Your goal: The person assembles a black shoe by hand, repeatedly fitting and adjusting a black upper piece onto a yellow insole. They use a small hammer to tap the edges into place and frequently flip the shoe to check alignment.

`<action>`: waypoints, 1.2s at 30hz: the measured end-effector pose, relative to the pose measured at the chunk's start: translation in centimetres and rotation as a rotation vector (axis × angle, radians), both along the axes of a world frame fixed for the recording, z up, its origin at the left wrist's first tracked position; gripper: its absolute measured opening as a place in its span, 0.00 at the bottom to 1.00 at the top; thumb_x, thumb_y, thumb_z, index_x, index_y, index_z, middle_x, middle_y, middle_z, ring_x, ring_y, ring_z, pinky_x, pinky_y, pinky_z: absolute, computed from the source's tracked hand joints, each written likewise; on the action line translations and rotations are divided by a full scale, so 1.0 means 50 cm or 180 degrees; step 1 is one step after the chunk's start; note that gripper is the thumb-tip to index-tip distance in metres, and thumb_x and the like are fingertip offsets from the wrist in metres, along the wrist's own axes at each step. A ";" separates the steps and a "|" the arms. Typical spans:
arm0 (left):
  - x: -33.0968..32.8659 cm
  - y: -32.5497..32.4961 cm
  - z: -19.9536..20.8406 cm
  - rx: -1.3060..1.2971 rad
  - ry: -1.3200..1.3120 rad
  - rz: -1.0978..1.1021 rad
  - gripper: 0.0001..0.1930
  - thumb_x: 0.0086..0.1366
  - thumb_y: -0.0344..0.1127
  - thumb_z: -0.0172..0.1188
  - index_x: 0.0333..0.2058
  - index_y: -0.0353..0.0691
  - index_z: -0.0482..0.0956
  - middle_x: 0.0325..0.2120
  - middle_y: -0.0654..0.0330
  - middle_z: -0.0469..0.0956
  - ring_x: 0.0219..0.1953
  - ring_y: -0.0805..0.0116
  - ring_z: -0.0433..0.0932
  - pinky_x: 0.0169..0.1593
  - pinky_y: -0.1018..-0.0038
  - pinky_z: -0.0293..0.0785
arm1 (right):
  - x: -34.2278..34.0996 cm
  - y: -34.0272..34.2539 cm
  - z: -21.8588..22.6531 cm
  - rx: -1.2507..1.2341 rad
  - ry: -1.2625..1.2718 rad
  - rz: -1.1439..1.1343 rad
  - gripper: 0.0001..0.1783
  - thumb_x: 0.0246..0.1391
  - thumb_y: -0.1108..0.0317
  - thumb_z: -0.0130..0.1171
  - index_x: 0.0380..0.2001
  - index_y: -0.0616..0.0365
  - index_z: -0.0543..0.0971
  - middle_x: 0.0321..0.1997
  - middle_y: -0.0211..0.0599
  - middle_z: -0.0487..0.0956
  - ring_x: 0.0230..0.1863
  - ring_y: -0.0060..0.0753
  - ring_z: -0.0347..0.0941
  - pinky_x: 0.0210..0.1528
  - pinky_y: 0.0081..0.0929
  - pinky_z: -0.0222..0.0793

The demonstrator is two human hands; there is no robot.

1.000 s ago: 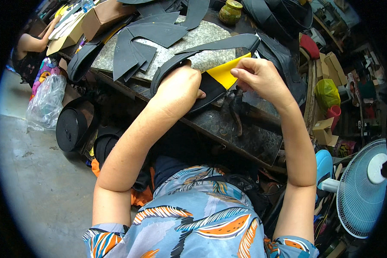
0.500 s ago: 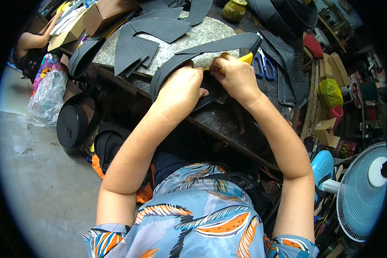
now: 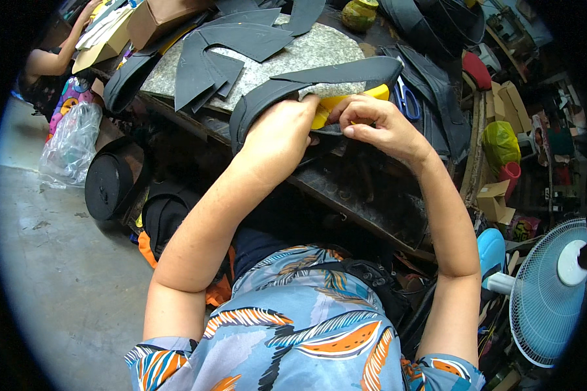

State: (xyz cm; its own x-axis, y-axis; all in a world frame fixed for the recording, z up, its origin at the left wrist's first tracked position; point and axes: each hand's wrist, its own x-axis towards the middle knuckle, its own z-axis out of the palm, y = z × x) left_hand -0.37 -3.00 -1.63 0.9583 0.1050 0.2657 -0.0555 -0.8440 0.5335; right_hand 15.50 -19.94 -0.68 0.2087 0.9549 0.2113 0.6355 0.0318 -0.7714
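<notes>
A black, curved, stitched piece with a yellow inner side (image 3: 336, 103), which looks like a shoe upper (image 3: 355, 70), is held over the near edge of the stone slab (image 3: 336, 39). My left hand (image 3: 284, 127) is wrapped round its left part, fingers mostly hidden inside the curve. My right hand (image 3: 385, 124) pinches at the near right edge, by the yellow side; the thumb and index finger meet there. Blue-handled scissors (image 3: 407, 102) lie just beyond my right hand. Flat black cut pieces (image 3: 241, 39) overlap on the slab, some with pale marked lines.
A yellowish pot (image 3: 359, 15) stands at the back of the dark workbench (image 3: 359, 189). Stacked black uppers (image 3: 430, 91) lie on the right. A fan (image 3: 548, 287) is at lower right, a black strap roll (image 3: 111, 186) at left. Another person's arm (image 3: 59, 60) shows at far left.
My right hand has moved right and slightly nearer me, its fingers more spread out. More of the yellow side shows. The scissors are now partly covered by the upper.
</notes>
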 end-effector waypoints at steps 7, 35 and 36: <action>0.008 -0.003 0.015 0.0012 -0.0354 -0.0147 0.14 0.53 0.21 0.64 0.39 0.36 0.76 0.36 0.46 0.77 0.42 0.43 0.78 0.46 0.57 0.74 | -0.002 0.013 -0.003 -0.0300 0.1021 -0.0457 0.19 0.59 0.81 0.44 0.54 0.59 0.65 0.50 0.49 0.80 0.59 0.39 0.76 0.64 0.34 0.67; 0.032 0.031 -0.012 -0.0361 -0.0109 0.0105 0.14 0.58 0.31 0.67 0.41 0.31 0.77 0.37 0.41 0.81 0.43 0.44 0.80 0.47 0.60 0.76 | -0.039 -0.130 0.059 -0.0546 -0.0611 -0.0899 0.22 0.53 0.67 0.67 0.50 0.60 0.78 0.45 0.39 0.80 0.48 0.37 0.77 0.54 0.31 0.72; 0.036 0.031 -0.012 -0.0353 -0.0071 0.0099 0.14 0.57 0.31 0.67 0.41 0.31 0.77 0.37 0.41 0.81 0.43 0.44 0.80 0.48 0.60 0.76 | -0.046 -0.162 0.068 -0.0777 -0.1444 -0.0942 0.24 0.49 0.67 0.69 0.50 0.60 0.77 0.46 0.38 0.79 0.49 0.38 0.75 0.56 0.33 0.70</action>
